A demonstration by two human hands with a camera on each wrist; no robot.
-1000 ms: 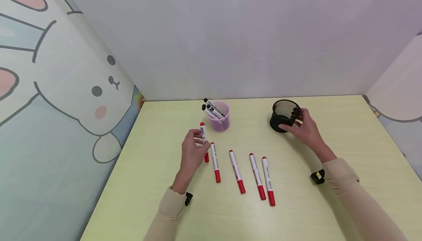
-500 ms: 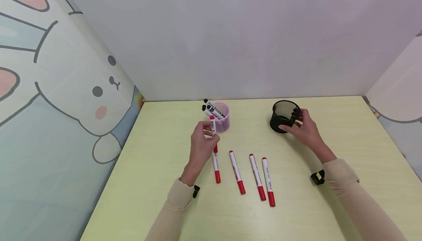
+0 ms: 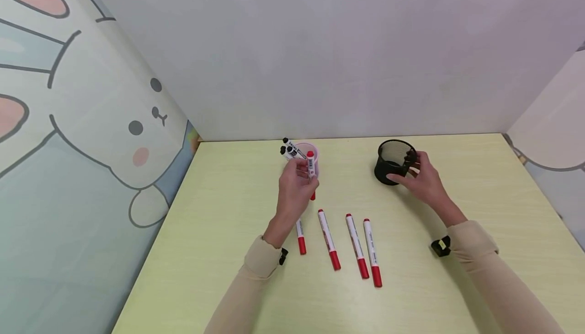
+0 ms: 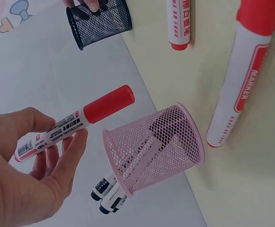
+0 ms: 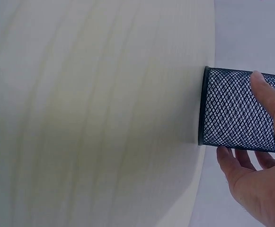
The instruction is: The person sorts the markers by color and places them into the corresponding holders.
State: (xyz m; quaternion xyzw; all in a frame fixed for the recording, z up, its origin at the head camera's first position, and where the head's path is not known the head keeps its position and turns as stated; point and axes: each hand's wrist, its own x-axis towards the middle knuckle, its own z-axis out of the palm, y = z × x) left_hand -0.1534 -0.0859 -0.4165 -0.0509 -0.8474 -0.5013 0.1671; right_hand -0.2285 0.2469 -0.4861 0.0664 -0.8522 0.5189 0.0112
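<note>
Between thumb and fingers my left hand pinches a red-capped whiteboard marker, raised off the table with its red cap end pointing down. It is right in front of the pink mesh pen cup, which holds several black-capped markers leaning to the left. Over at the right, my right hand grips the side of a black mesh pen cup standing upright on the table. No pens show inside that black cup.
Several red markers lie in a loose row on the pale wood table: one red marker partly hidden by my left hand, another red marker, and a close pair. A plain wall rises behind the table's back edge.
My left hand has lifted the red marker and carried it right and toward the back, up to the pink cup. The right hand and black cup have stayed in place.
</note>
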